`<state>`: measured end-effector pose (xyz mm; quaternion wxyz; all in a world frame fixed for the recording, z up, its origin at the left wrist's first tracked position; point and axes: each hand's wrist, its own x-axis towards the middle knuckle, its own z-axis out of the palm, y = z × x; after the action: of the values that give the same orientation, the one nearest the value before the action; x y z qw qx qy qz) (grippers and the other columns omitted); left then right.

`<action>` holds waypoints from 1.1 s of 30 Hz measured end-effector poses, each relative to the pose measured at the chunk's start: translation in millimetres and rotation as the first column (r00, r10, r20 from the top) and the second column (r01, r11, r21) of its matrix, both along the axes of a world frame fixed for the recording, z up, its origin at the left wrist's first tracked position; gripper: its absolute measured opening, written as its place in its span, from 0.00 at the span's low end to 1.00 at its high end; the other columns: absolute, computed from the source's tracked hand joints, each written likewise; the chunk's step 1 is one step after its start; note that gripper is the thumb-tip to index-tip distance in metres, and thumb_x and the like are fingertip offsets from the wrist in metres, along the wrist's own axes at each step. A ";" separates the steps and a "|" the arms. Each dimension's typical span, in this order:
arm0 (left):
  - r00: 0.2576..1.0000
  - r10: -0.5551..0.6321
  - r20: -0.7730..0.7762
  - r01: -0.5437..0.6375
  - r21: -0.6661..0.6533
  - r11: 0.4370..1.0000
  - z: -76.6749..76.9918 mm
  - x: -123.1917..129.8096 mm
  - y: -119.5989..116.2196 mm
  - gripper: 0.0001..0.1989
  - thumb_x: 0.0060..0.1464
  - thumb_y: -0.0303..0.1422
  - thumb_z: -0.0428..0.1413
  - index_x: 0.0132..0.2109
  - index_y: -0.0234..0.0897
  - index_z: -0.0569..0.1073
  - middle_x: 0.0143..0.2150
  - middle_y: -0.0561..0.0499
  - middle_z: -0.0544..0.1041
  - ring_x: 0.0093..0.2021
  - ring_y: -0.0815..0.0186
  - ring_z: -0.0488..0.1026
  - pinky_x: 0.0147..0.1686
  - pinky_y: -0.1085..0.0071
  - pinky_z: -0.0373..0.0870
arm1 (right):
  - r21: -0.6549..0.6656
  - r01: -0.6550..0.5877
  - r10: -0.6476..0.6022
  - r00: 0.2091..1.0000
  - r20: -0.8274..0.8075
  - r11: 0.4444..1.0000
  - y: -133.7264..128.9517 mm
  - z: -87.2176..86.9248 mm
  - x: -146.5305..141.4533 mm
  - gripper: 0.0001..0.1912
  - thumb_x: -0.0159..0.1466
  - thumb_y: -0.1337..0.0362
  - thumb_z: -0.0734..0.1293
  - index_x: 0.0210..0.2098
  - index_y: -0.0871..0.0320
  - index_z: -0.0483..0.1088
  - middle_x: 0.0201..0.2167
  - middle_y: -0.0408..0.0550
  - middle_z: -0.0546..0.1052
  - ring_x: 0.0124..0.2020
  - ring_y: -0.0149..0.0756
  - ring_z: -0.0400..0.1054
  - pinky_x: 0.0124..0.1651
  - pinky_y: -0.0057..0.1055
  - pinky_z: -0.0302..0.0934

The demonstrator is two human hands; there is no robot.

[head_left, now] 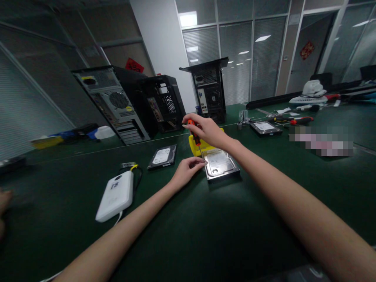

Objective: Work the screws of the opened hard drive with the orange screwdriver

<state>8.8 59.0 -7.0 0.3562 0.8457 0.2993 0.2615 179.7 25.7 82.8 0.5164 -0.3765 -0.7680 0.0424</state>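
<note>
- Silver metal covers the hard disk drive (221, 166), lying flat on the green tabletop (205, 235) ahead of the person; its shiny lid has raised contours and a dark-edged round mark near the near left corner.
- At the drive's left edge is the tip of an orange-and-black screwdriver (196, 138), its thin shaft tilted, handle leaning up and left.
- The right hand (209, 131) grips that handle from above, fingers closed round its top.
- The left hand (186, 170) has its fingers curled, fingertips at the drive's left edge beside the screwdriver tip; whether they pinch anything I cannot tell.
- Just behind the drive sits a yellow holder (194, 147), partly hidden by the right hand; I cannot tell if the two touch.
- Green surface runs from the drive's near edge toward the person, between the forearms.
- To the left, well apart, lie a labelled hard drive (162, 156) and a white device (116, 196) with a cable.
- Farther right are another hard drive (265, 127) and red-handled pliers (302, 120).
- Three computer cases bound the far side.
</note>
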 end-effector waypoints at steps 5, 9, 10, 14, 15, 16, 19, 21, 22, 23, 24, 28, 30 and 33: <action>1.000 0.011 -0.015 -0.011 0.025 1.000 0.8 -1.7 -1.6 0.16 0.54 0.42 0.56 0.43 0.34 0.76 0.41 0.45 0.79 0.41 0.60 0.75 0.44 0.64 0.70 | 0.007 0.019 -0.019 1.000 -0.003 1.000 -1.1 0.9 2.2 0.16 0.67 0.56 0.57 0.47 0.59 0.67 0.37 0.46 0.74 0.32 0.30 0.65 0.42 0.27 0.57; 1.000 0.017 -0.015 -0.017 0.031 0.999 2.2 -2.9 -3.6 0.16 0.55 0.42 0.56 0.43 0.34 0.76 0.41 0.45 0.79 0.40 0.60 0.75 0.43 0.64 0.70 | 0.001 0.025 -0.025 1.000 -0.001 1.000 -3.3 1.4 2.6 0.16 0.67 0.56 0.57 0.47 0.59 0.67 0.38 0.46 0.75 0.32 0.30 0.65 0.42 0.27 0.57; 1.000 0.019 -0.016 -0.018 0.032 0.999 2.4 -3.1 -3.8 0.16 0.55 0.42 0.56 0.43 0.34 0.77 0.41 0.45 0.79 0.40 0.60 0.75 0.43 0.64 0.70 | 0.000 0.027 -0.027 1.000 0.001 1.000 -3.6 1.5 2.7 0.16 0.67 0.56 0.57 0.47 0.59 0.67 0.38 0.47 0.75 0.32 0.30 0.65 0.42 0.27 0.57; 1.000 0.026 -0.017 -0.026 0.034 0.999 2.5 -3.0 -3.2 0.16 0.55 0.41 0.56 0.43 0.33 0.77 0.41 0.45 0.79 0.41 0.59 0.75 0.44 0.64 0.70 | -0.003 0.037 -0.037 0.999 0.002 0.999 -3.0 1.2 3.4 0.17 0.67 0.55 0.57 0.48 0.60 0.67 0.38 0.47 0.74 0.31 0.30 0.65 0.41 0.27 0.57; 1.000 0.027 -0.015 -0.027 0.032 0.999 2.5 -2.8 -3.0 0.15 0.55 0.41 0.56 0.43 0.33 0.77 0.41 0.45 0.79 0.41 0.59 0.75 0.44 0.64 0.70 | -0.002 0.038 -0.038 0.999 0.003 0.999 -2.6 1.1 3.5 0.18 0.67 0.55 0.57 0.48 0.60 0.68 0.38 0.47 0.74 0.31 0.30 0.64 0.41 0.27 0.56; 1.000 0.027 -0.013 -0.027 0.028 0.999 2.4 -2.6 -2.8 0.15 0.55 0.41 0.56 0.43 0.33 0.77 0.41 0.45 0.79 0.41 0.59 0.75 0.44 0.63 0.70 | -0.001 0.040 -0.040 0.999 0.004 0.999 -2.2 1.0 3.5 0.18 0.67 0.55 0.57 0.48 0.60 0.68 0.37 0.47 0.74 0.30 0.30 0.64 0.41 0.27 0.56; 1.000 0.027 -0.010 -0.027 0.022 0.999 2.2 -2.3 -2.6 0.16 0.55 0.41 0.56 0.43 0.33 0.76 0.41 0.45 0.79 0.41 0.59 0.75 0.43 0.63 0.70 | 0.006 0.042 -0.042 0.999 0.002 0.999 -1.7 0.9 3.2 0.18 0.67 0.55 0.57 0.48 0.60 0.68 0.37 0.47 0.74 0.30 0.30 0.64 0.40 0.27 0.56; 1.000 0.028 -0.014 -0.028 0.024 0.999 2.2 -2.4 -2.8 0.16 0.55 0.41 0.56 0.43 0.33 0.76 0.41 0.45 0.79 0.41 0.59 0.75 0.43 0.64 0.70 | 0.010 0.038 -0.038 0.999 -0.002 0.999 -2.1 0.9 3.0 0.18 0.67 0.55 0.57 0.48 0.60 0.68 0.36 0.47 0.74 0.30 0.30 0.64 0.40 0.27 0.56; 0.999 0.028 -0.015 -0.028 0.024 0.999 2.2 -2.6 -3.0 0.16 0.55 0.41 0.56 0.43 0.34 0.76 0.41 0.45 0.79 0.41 0.59 0.75 0.43 0.64 0.70 | 0.011 0.037 -0.037 0.999 -0.004 0.999 -2.4 0.9 2.9 0.18 0.67 0.55 0.57 0.48 0.61 0.68 0.36 0.47 0.74 0.30 0.30 0.64 0.40 0.27 0.56; 0.999 0.028 -0.017 -0.027 0.023 0.999 2.3 -2.8 -3.2 0.16 0.56 0.41 0.55 0.43 0.34 0.76 0.41 0.45 0.79 0.41 0.59 0.75 0.43 0.64 0.70 | 0.011 0.035 -0.035 0.999 -0.006 0.999 -2.7 0.8 3.0 0.19 0.67 0.55 0.57 0.48 0.61 0.68 0.36 0.47 0.74 0.30 0.30 0.64 0.40 0.27 0.56; 1.000 0.025 -0.018 -0.025 0.021 0.999 2.3 -3.0 -3.5 0.16 0.56 0.41 0.55 0.43 0.34 0.76 0.41 0.45 0.79 0.41 0.59 0.75 0.43 0.64 0.70 | 0.012 0.035 -0.035 0.999 -0.009 0.999 -3.0 0.7 3.2 0.19 0.67 0.55 0.57 0.48 0.61 0.68 0.36 0.47 0.74 0.30 0.29 0.63 0.39 0.27 0.56; 1.000 0.009 -0.009 -0.008 0.015 1.000 2.0 -3.4 -3.8 0.15 0.56 0.41 0.55 0.43 0.34 0.76 0.42 0.46 0.79 0.41 0.60 0.75 0.44 0.64 0.70 | 0.024 0.042 -0.041 0.999 -0.026 0.999 -3.2 -0.6 4.6 0.18 0.67 0.56 0.57 0.49 0.62 0.68 0.35 0.46 0.73 0.30 0.29 0.63 0.39 0.26 0.55; 1.000 0.002 -0.009 -0.002 0.017 1.000 1.6 -3.5 -3.4 0.15 0.56 0.41 0.55 0.43 0.34 0.76 0.41 0.46 0.79 0.41 0.60 0.75 0.43 0.64 0.70 | 0.030 0.047 -0.046 0.998 -0.033 0.998 -2.8 -1.4 5.2 0.18 0.67 0.57 0.57 0.49 0.63 0.68 0.35 0.46 0.73 0.30 0.28 0.62 0.39 0.25 0.55; 1.000 -0.001 -0.016 0.001 0.030 1.000 1.4 -3.7 -3.0 0.15 0.56 0.41 0.54 0.44 0.34 0.76 0.41 0.46 0.78 0.39 0.61 0.74 0.42 0.65 0.70 | 0.033 0.051 -0.050 0.998 -0.041 0.998 -2.2 -2.0 5.5 0.18 0.67 0.57 0.57 0.49 0.63 0.68 0.34 0.46 0.72 0.29 0.27 0.61 0.38 0.25 0.55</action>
<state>5.1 56.0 -5.7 0.3412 0.8531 0.2978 0.2592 185.1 23.5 80.8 0.5389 -0.3860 -0.7484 0.0239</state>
